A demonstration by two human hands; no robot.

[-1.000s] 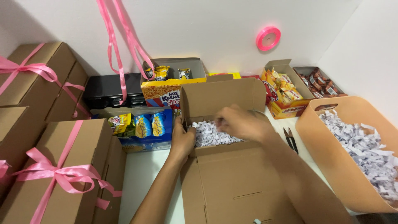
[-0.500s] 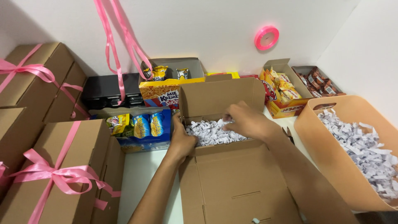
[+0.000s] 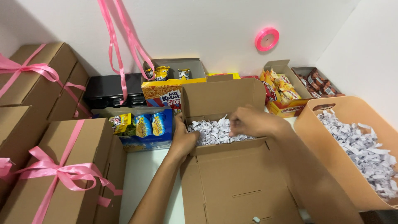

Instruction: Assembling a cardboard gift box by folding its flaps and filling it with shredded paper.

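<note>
A white counter (image 3: 145,174) carried everything. An open carton (image 3: 226,124) of paper shreds (image 3: 213,132) sat under the fingers (image 3: 238,124). Left of them lay a blue snack box (image 3: 143,126) and ribboned cartons (image 3: 62,174); right of them stood a peach bin (image 3: 331,153) of shreds. Beyond them stood a black box (image 3: 110,89) and snack trays (image 3: 286,89).

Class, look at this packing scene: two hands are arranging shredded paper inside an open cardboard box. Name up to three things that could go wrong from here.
1. The shredded paper lies heaped near the front wall of the open cardboard box; the right hand stirring it could flick strips onto the lid flap.
2. The left hand grips only the left wall, so the light box might slide or twist.
3. The peach bin of shreds sits close by the right forearm, so a nudge could spill it.
</note>
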